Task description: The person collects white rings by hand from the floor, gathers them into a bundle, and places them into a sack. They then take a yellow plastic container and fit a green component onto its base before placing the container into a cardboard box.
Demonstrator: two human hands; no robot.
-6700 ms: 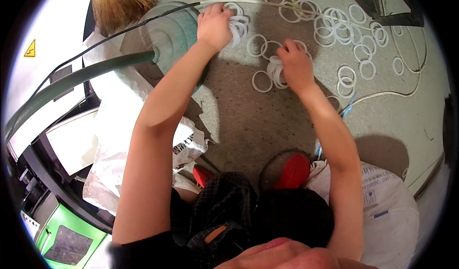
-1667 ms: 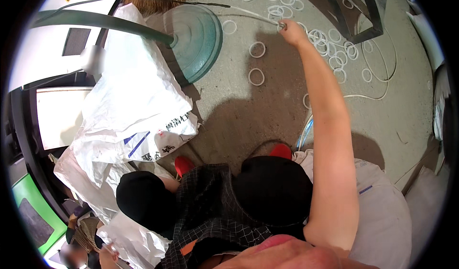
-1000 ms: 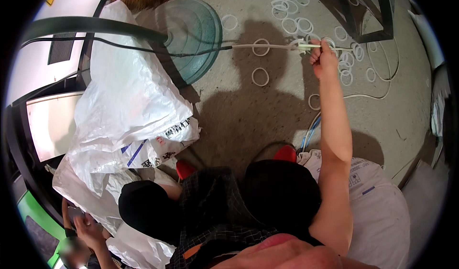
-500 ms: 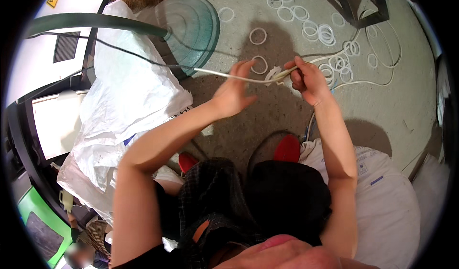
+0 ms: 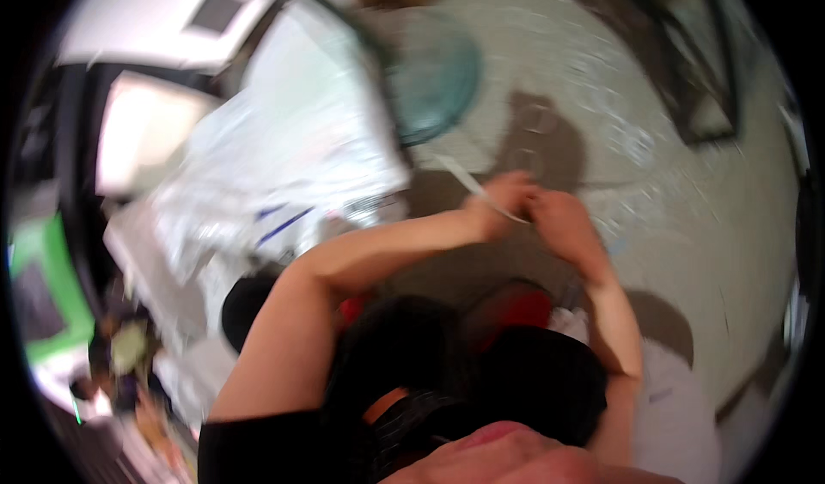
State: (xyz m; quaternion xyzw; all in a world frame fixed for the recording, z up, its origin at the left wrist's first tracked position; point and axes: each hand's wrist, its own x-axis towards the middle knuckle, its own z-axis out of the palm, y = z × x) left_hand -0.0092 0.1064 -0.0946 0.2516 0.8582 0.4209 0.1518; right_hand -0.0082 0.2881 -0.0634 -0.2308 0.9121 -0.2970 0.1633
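Observation:
My two hands meet in front of my knees, both smeared by motion. A white cable [image 5: 464,174] slants down from the upper left and crosses my left hand [image 5: 505,202], whose fingers are drawn together around it. Against those fingertips, my right hand [image 5: 563,226] is closed at the cable's lower end; what lies inside its fist is hidden. Beyond the hands, a thin white ring [image 5: 540,119] lies on the concrete floor, with a blurred cluster of similar rings [image 5: 634,147] farther right.
A large white plastic sack [image 5: 296,131] fills the left, beside a round teal base [image 5: 438,80]. At the upper right stands a dark metal frame [image 5: 729,80]. A pale sack [image 5: 675,398] lies by my right arm. Other people [image 5: 129,355] are at the lower left.
My left hand has moved right, from open beside the cable to closed against my right hand. The view has swung, so the surroundings sit lower and farther right, blurred.

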